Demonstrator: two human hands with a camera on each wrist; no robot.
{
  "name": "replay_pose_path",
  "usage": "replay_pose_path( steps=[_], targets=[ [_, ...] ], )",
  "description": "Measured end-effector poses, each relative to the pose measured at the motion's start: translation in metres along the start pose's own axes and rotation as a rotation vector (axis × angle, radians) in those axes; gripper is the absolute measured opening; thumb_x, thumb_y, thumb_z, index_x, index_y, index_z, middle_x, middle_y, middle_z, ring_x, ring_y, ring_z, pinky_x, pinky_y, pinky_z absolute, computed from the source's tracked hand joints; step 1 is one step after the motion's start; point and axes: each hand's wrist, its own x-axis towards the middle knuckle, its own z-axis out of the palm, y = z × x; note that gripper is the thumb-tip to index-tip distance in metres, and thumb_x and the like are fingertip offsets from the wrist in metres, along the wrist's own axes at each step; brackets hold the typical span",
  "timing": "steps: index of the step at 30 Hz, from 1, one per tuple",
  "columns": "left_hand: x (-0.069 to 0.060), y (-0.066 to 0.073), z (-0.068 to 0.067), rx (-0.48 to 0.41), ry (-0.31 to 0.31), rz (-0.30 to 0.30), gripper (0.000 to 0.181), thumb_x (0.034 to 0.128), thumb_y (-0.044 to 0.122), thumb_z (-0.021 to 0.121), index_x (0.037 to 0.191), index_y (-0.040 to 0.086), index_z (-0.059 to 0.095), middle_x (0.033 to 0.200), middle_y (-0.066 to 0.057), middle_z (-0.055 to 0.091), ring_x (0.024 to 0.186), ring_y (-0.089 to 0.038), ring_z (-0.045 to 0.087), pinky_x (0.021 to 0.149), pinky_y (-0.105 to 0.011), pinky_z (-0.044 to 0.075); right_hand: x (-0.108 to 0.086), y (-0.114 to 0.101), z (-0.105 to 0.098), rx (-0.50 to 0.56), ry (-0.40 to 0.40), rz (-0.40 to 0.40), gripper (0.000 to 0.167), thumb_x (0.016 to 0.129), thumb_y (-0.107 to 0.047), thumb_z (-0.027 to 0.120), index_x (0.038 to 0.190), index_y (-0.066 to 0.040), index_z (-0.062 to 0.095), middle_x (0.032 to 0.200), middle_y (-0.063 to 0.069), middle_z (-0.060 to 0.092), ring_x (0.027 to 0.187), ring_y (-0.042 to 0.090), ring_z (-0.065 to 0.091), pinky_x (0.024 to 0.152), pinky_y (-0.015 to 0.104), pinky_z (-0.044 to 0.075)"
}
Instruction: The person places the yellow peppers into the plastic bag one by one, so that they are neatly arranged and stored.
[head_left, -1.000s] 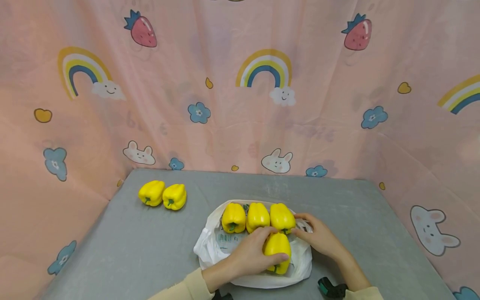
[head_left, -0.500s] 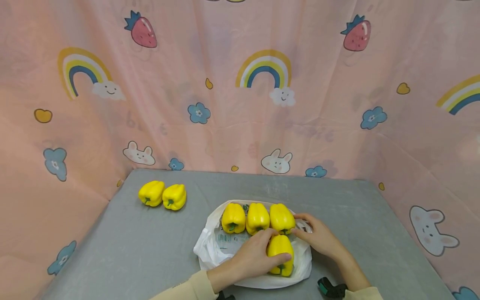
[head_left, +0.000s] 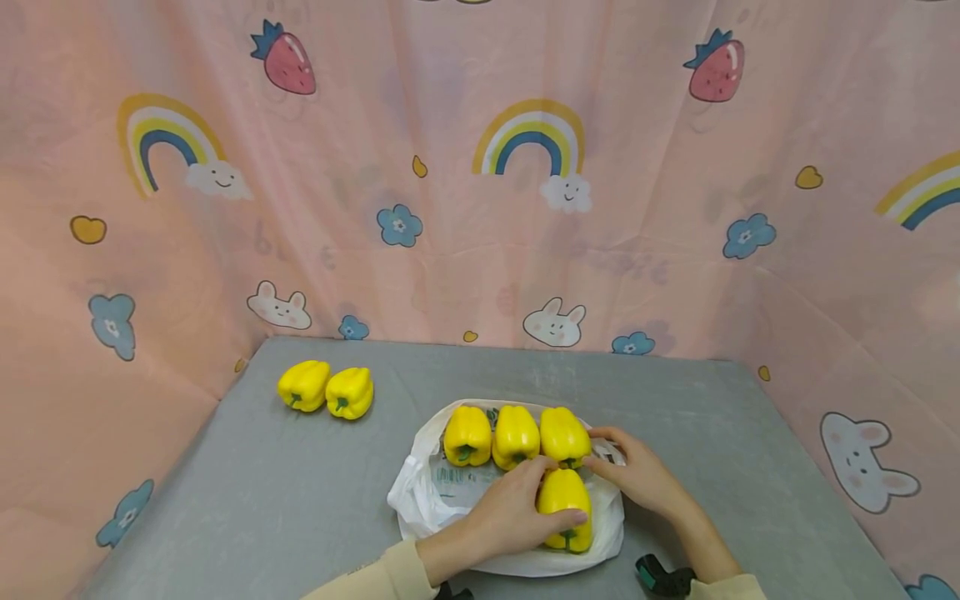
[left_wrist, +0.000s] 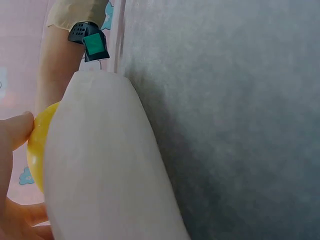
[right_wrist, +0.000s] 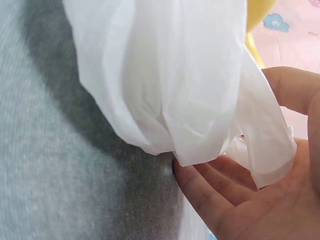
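Note:
In the head view my left hand (head_left: 513, 512) grips a yellow bell pepper (head_left: 566, 504), thumb on its near side and fingers at its far left. This pepper sits at the front right inside an open white plastic bag (head_left: 420, 500). Behind it, a row of three yellow bell peppers (head_left: 516, 435) stands in the bag. My right hand (head_left: 641, 475) holds the bag's right edge beside the rightmost back pepper (head_left: 564, 433). In the right wrist view, white plastic (right_wrist: 270, 145) lies between thumb and fingers; some fingertips are hidden. The left wrist view shows the bag's wall (left_wrist: 105, 160) covering most of the held pepper.
Two more yellow bell peppers (head_left: 326, 390) lie side by side at the back left of the grey table (head_left: 300, 500). A patterned pink curtain (head_left: 420, 275) stands behind and along both sides. Each wrist bears a black strapped device (head_left: 663, 575).
My left hand and the front bell pepper have shifted a little to the right within the bag. The right hand and the other bell peppers have stayed where they were.

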Motion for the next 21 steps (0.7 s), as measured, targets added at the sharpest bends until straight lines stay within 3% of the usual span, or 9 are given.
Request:
replay_pose_path(
  steps=[6,11,16,21],
  targets=[
    [-0.007,0.001,-0.008,0.014,-0.028,-0.004,0.078,0.0904,0.07,0.06,0.147,0.017,0.049,0.137,0.004,0.057,0.112,-0.007,0.058,0.091,-0.032,0.053,0.001,0.0,0.002,0.002,-0.002,-0.006,0.066,0.096,-0.048,0.067,0.143,-0.004,0.052,0.149,0.025,0.047,0.139,0.051,0.038,0.104,0.073,0.036],
    [-0.011,0.001,-0.021,0.045,-0.041,0.038,0.068,0.0951,0.063,0.059,0.143,0.016,0.053,0.132,0.002,0.061,0.109,-0.008,0.06,0.088,-0.029,0.054,0.0,-0.001,0.002,0.011,-0.003,-0.007,0.066,0.097,-0.048,0.066,0.143,-0.003,0.052,0.15,0.026,0.047,0.139,0.052,0.038,0.104,0.073,0.035],
    [-0.009,0.001,-0.038,0.096,-0.01,0.114,0.051,0.0995,0.049,0.062,0.133,0.011,0.061,0.124,-0.001,0.067,0.105,-0.01,0.064,0.085,-0.026,0.054,0.0,-0.001,0.001,0.004,-0.001,-0.018,0.066,0.097,-0.047,0.066,0.143,-0.002,0.051,0.149,0.027,0.046,0.139,0.053,0.037,0.104,0.073,0.035],
    [-0.011,0.0,-0.057,0.127,0.035,0.149,0.04,0.1008,0.04,0.064,0.126,0.009,0.065,0.117,-0.002,0.069,0.103,-0.011,0.065,0.086,-0.024,0.054,0.001,-0.001,0.001,-0.015,0.009,-0.02,0.066,0.097,-0.047,0.066,0.143,-0.002,0.052,0.149,0.027,0.046,0.138,0.053,0.038,0.105,0.073,0.035]
  ],
)
